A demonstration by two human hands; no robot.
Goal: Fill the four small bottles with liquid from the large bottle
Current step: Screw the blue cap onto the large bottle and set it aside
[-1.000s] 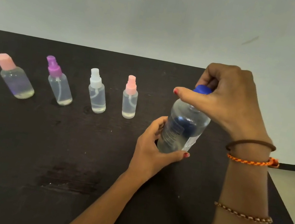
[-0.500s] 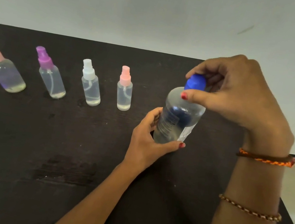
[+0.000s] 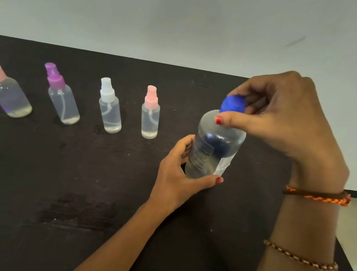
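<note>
dark table [image 3: 22, 179]; large bottle [image 3: 216, 146] label blurred; right hand [image 3: 289, 121] fingers half-hide blue cap [image 3: 233, 104].

Soft even light, faint shadows, slight overall blur, wide-angle edge distortion

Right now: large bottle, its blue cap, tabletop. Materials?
Large bottle: clear, glossy, probably thin plastic; the label shows through its wall. Blue cap: opaque, likely moulded plastic, surface blurred. Tabletop: dark, matte, scuffed, perhaps painted wood or laminate.
</note>
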